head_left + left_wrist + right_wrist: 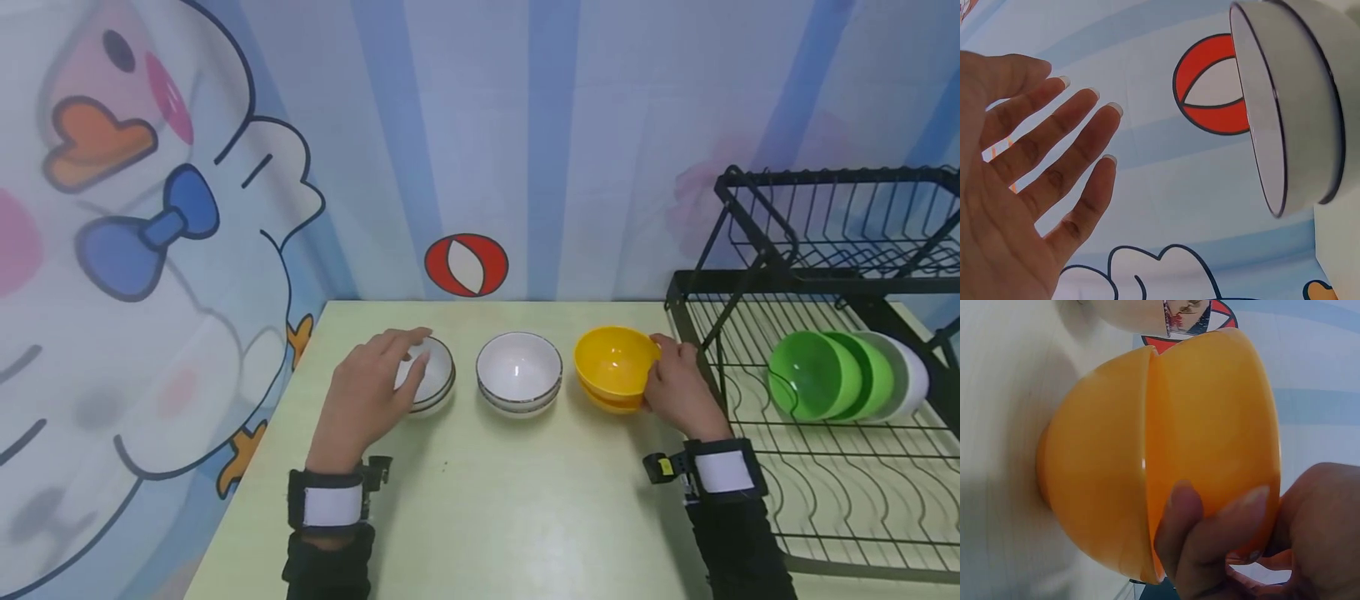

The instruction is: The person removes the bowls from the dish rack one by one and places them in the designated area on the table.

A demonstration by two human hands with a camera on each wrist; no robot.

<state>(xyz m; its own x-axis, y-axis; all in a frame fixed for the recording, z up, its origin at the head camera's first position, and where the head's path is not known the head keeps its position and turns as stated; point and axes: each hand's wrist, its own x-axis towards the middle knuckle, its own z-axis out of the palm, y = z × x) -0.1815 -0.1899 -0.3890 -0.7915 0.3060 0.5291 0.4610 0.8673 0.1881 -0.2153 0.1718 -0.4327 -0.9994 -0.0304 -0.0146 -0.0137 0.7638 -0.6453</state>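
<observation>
My right hand pinches the rim of a yellow bowl on its right side. That bowl sits tilted in a second yellow bowl, which stands on the table; in the right wrist view a gap shows between their rims. Fingers lie along the upper bowl's outer wall. Over the left stack of white bowls, my left hand hovers with spread, gently bent fingers and holds nothing. Between the hands stands another stack of dark-rimmed white bowls.
A black two-tier wire dish rack stands at the right. On its lower tier, green bowls and a white bowl lean on their sides. The pale table ends at a printed cloth backdrop.
</observation>
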